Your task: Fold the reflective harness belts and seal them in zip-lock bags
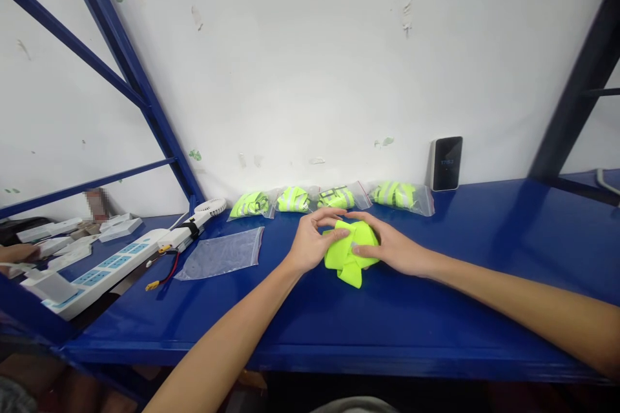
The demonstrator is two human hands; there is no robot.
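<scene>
A neon-yellow reflective safety vest, folded into a loose bundle, lies on the blue metal shelf top. My left hand grips its left side with the fingertips over the top. My right hand presses on its right side, and the two hands nearly meet above it. Behind them stands a row of several sealed plastic bags holding folded yellow vests. A flat, clear zip-lock bag lies to the left of my left hand, with nothing visible inside it.
A white power strip, a small white fan and a red-and-black cable with yellow connectors lie at left. A co-worker's hand is at the far left edge. A black tablet-like device leans against the white wall.
</scene>
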